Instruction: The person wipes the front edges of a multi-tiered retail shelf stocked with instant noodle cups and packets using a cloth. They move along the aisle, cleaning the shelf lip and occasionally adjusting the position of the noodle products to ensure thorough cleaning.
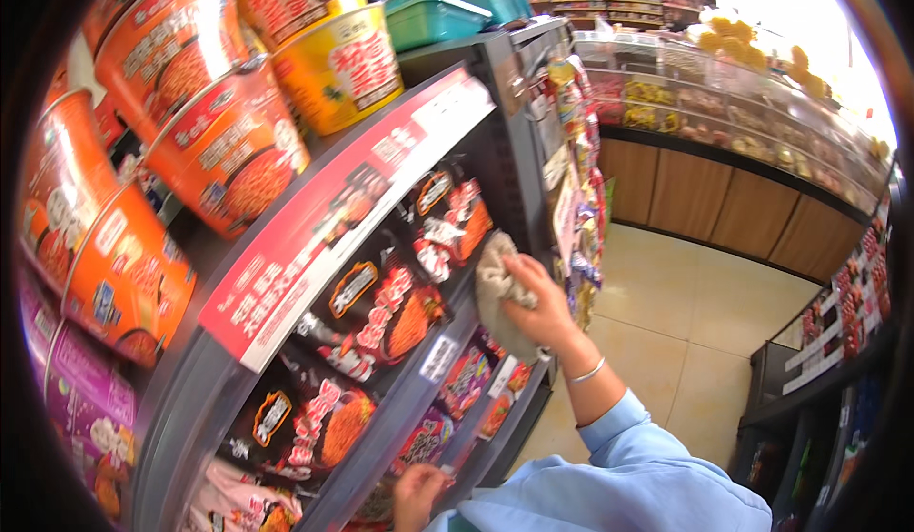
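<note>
My right hand grips a crumpled grey-beige cloth at the right end of a dark shelf, beside a black packet of instant noodles. More black noodle packets stand in a row to the left of it. My left hand is low in the view near the lower shelf edge, its fingers bent and partly cut off by my sleeve. Whether it holds anything cannot be told. A pink promotional strip with writing runs along the shelf above the packets.
Orange noodle tubs, yellow tubs and purple tubs stand on the top shelf. Teal plastic baskets lie at its far end. Hanging snack packets cover the shelf's end. Beyond the tiled floor are clear bins and another shelf.
</note>
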The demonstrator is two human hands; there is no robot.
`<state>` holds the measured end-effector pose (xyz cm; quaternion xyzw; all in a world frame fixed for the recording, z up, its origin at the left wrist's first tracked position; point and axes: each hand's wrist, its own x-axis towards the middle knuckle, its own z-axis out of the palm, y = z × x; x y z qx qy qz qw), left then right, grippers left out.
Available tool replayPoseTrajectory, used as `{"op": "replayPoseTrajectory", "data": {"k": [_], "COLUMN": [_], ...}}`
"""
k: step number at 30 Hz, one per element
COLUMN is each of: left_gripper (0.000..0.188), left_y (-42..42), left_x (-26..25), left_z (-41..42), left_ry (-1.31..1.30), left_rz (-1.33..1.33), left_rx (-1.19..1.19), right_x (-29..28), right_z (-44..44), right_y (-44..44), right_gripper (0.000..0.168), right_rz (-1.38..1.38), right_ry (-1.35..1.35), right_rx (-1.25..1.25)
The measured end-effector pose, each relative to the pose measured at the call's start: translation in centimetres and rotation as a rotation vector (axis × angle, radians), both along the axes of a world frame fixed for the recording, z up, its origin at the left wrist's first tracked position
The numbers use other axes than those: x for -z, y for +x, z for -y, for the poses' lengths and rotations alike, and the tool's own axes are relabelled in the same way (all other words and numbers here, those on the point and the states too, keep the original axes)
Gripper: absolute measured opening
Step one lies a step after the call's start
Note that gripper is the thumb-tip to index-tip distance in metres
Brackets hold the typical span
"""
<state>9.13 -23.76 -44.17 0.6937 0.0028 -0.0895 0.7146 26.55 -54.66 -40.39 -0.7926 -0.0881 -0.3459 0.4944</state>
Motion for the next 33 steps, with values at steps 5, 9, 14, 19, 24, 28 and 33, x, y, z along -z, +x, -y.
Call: {"op": "replayPoseTrajectory", "data": {"k": [5,9,14,19,24,28,33], "left_gripper": [0.019,0.006,0.008,0.007,0.009,0.011,0.011], "left_y": [1.0,-0.1,-1.8,-3.0,-4.7,-5.6,-6.4], "left_x": [2.8,2.5,0.8,1.5,2.2,2.4,2.8], "left_z": [-1.2,-1.4,-1.2,-2.1,-3.1,-3.7,-4.5], "left_ry": [-0.049,-0.006,0.098,-0.013,-0.039,-0.061,-0.047], "left_rz": [-0.199,-0.080,-0.059,-0.062,-0.098,-0.096,-0.083], "left_rx": [0.001,0.040,0.118,0.147,0.099,0.076,0.063], "right_x": [-1.3,-1.6,-0.9,-0.7,-1.8,-1.9,-1.4], "right_z": [-1.3,-3.0,-4.6,-6.3,-7.9,-8.7,-9.2], "right_y": [-2.2,-3.8,-5.1,-6.8,-8.5,-9.2,-10.3], "right_gripper": [0.059,0.060,0.065,0.062,0.061,0.061,0.063], "right_rz": [-0.096,-0.108,-0.127,-0.087,-0.170,-0.095,-0.055], "right_ry": [-0.082,-0.095,-0.136,-0.150,-0.111,-0.225,-0.315], "right_rx": [0.045,0.026,0.005,0.010,-0.020,0.016,0.008]}}
